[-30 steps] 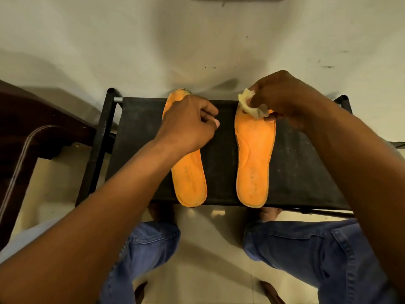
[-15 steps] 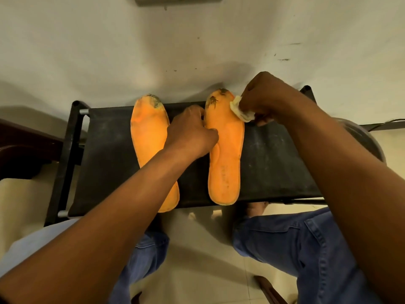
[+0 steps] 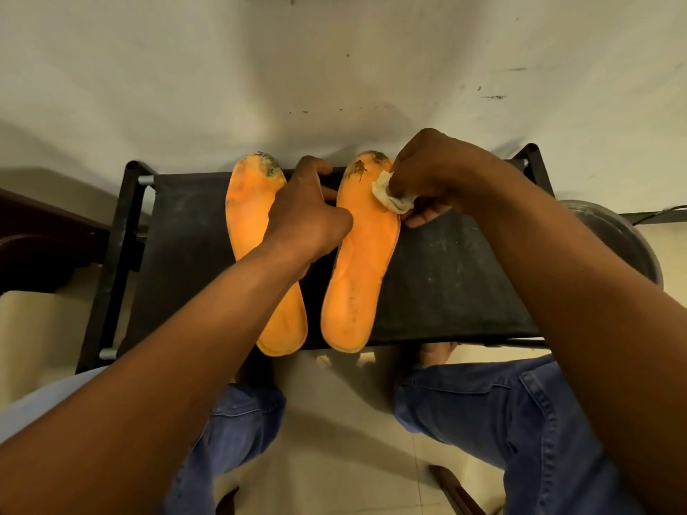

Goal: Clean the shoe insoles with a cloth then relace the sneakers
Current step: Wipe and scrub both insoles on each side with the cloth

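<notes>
Two orange insoles lie side by side on a black fabric rack shelf (image 3: 446, 276), toes toward the wall. Both toes carry dark grime. My right hand (image 3: 442, 172) pinches a small crumpled white cloth (image 3: 390, 197) against the upper right edge of the right insole (image 3: 357, 276). My left hand (image 3: 308, 213) rests between the insoles, its thumb side against the right insole's left edge and its fingers reaching toward the toe end. My left forearm crosses over the middle of the left insole (image 3: 249, 213).
The shelf's black metal frame (image 3: 111, 262) has silver end caps at the left. A pale scuffed wall rises behind it. A round dark metal object (image 3: 617, 236) sits at the right, dark wooden furniture (image 3: 37, 247) at the left. My jeans-clad knees are below, over a tiled floor.
The view has shifted so the rack sits further right in frame. My right hand has slid the cloth a little down the right insole's edge, and my left hand's fingers have stretched toward the toe.
</notes>
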Available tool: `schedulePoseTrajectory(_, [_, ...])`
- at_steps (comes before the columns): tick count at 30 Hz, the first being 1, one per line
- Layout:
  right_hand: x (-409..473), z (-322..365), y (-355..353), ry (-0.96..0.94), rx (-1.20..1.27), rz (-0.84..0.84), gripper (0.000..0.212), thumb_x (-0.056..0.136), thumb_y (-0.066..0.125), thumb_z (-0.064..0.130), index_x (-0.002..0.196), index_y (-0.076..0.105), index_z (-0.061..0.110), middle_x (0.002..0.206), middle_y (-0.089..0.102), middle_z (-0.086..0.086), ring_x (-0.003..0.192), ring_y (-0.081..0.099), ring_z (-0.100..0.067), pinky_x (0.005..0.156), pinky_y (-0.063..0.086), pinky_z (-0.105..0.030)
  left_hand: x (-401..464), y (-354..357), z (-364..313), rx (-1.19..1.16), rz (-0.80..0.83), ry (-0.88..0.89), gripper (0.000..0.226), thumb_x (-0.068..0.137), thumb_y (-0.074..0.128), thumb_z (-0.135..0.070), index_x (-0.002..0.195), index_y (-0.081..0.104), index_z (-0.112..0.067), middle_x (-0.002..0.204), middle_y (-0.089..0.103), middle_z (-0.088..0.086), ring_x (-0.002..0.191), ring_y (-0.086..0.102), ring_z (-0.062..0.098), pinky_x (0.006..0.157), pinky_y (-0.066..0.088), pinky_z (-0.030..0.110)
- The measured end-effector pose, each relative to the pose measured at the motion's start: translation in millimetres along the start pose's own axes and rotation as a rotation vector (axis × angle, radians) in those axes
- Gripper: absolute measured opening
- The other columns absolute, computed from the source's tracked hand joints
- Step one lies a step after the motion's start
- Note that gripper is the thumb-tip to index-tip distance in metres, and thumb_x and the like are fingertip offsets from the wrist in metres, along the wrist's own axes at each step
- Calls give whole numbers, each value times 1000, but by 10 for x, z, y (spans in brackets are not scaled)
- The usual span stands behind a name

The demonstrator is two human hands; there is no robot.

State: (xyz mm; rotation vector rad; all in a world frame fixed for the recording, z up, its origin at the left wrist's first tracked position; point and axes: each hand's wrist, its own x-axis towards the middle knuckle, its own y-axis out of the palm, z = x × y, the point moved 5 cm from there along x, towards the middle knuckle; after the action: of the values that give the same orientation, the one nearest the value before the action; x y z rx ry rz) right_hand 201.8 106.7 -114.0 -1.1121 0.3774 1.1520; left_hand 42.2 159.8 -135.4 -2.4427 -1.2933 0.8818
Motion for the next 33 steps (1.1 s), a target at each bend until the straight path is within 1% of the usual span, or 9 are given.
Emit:
schedulePoseTrajectory(2, [-22,34,80,6,5,55,30,97,57,-3,127,59,1,92,58,-14,82,66,-27,84,61,-43,7,-88,-10,144,-15,81,69,80,72,-2,139,48,-26,117,65,-5,103,63,18,84,58,41])
schedulePoseTrajectory(6, [5,86,204,-13,-17,104,39,96,62,1,134,53,5,106,60,-18,87,69,-31,76,63,-42,29,-216,29,397,17,188,59,79,72,-4,133,61,-26,126,64,-7,113,61,14,88,52,32])
schedulePoseTrajectory(12, [91,105,120,-198,-259,-65,17,92,67,7,109,69,10,100,70,-12,79,73,-24,70,64,-39,25,-241,73,569,66,279,77,75,79,-25,145,47,-24,142,46,5,119,54,25,99,48,40])
schedulePoseTrajectory(15, [103,169,77,-408,-294,-245,14,87,70,14,100,71,18,97,66,-1,82,67,-19,68,60,-32,0,-238,78,777,33,353,93,68,80,-54,149,40,-32,152,35,3,142,30,34,113,30,47])
schedulePoseTrajectory(17, [72,211,125,-547,-376,-338,11,84,71,21,95,68,23,96,62,5,85,59,-14,60,44,-19,-22,-247,100,901,-3,362,100,65,78,-66,151,34,-40,162,19,4,151,2,41,118,16,57])
schedulePoseTrajectory(19, [83,201,225,-618,-470,-377,13,83,71,27,93,64,30,98,60,6,85,55,-14,59,36,-20,-35,-237,133,933,-14,391,104,63,78,-69,152,30,-44,167,3,5,150,-23,43,120,-2,63])
schedulePoseTrajectory(21, [111,165,319,-627,-529,-406,17,83,69,30,100,67,28,103,65,3,88,58,-17,67,44,-26,-26,-216,190,924,5,415,104,63,77,-71,152,30,-45,169,-4,8,146,-32,45,119,-11,66])
schedulePoseTrajectory(28, [127,173,411,-592,-604,-484,24,84,72,36,104,74,23,100,70,0,87,66,-21,76,59,-38,22,-199,291,882,8,414,104,64,75,-74,153,28,-48,169,-10,11,147,-33,43,120,-14,62])
schedulePoseTrajectory(33, [28,215,596,-614,-634,-341,28,83,71,42,101,75,22,96,67,1,89,64,-20,76,58,-37,30,-198,336,862,30,381,103,64,71,-78,152,26,-47,168,-15,9,145,-35,43,119,-15,64])
